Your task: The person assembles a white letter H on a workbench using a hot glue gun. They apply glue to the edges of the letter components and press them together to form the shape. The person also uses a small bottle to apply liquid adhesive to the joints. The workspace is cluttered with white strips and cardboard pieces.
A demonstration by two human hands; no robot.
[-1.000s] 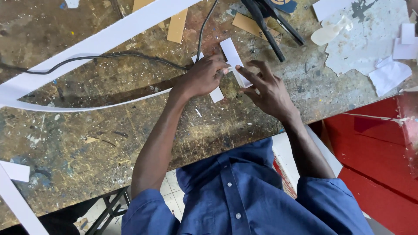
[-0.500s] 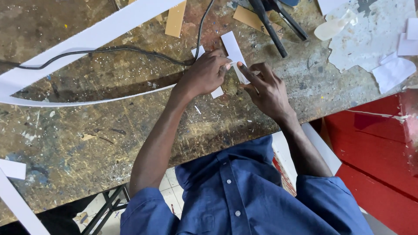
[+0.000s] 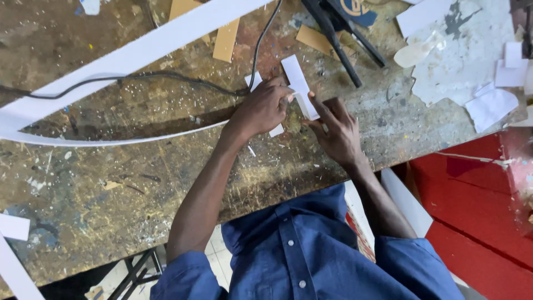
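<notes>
White card strip sits pinched between our left hand and right hand on the workbench, shaping apparently just begun.

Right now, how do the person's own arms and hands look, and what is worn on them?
Both hands, the left hand and the right hand, are bare: no gloves, and no rings or watch that I can see. The forearms are uncovered. The blue shirt has buttons down the front, and its sleeves end near the elbows.
</notes>
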